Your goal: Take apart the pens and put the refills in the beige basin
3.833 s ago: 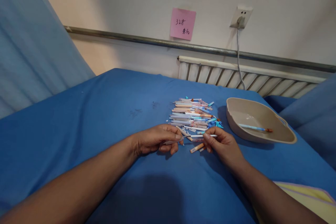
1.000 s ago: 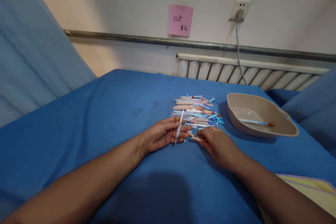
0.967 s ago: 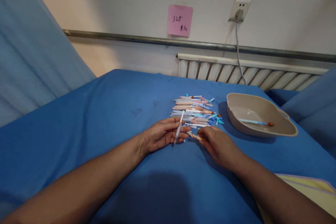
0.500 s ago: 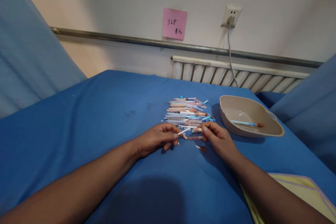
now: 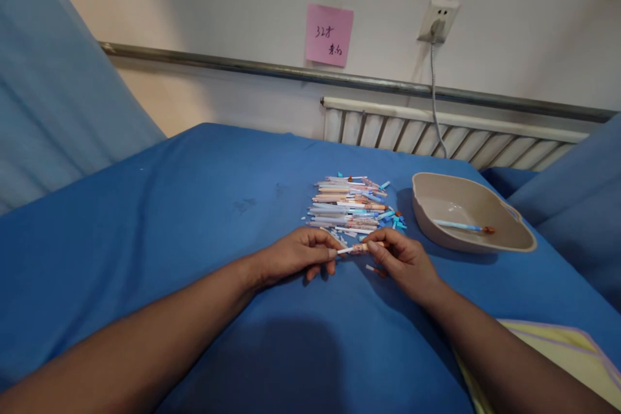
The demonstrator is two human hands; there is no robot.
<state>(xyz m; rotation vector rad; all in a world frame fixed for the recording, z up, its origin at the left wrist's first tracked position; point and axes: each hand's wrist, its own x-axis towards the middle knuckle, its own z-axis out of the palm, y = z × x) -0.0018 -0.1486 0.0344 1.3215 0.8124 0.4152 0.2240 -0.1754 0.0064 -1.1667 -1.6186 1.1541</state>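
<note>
My left hand (image 5: 303, 253) pinches a thin white stick, like a pen refill (image 5: 345, 251), between thumb and forefinger. Opposite it, my right hand (image 5: 405, 260) grips a beige patterned pen barrel (image 5: 359, 248). The refill lines up with the barrel's left end and meets it; how far it goes in cannot be made out. Just behind both hands lies a stack of pen parts (image 5: 334, 208), with pale barrels on the left and small blue and brown pieces (image 5: 392, 218) on the right. A small white-and-brown piece (image 5: 371, 268) lies below my right hand, partly hidden by its fingers.
On the right stands a beige basin (image 5: 431, 197) holding a light-blue pen (image 5: 458, 226) with a brown end. A yellow cloth (image 5: 548, 343) lies at the lower right. Behind the blue-covered table (image 5: 218, 174) are a radiator (image 5: 398, 132), a metal pipe (image 5: 242, 66) and a plugged-in cable (image 5: 433, 84).
The refill and the barrel, apart and at different angles before, now meet in one line between my hands. The camera view has shifted slightly.
</note>
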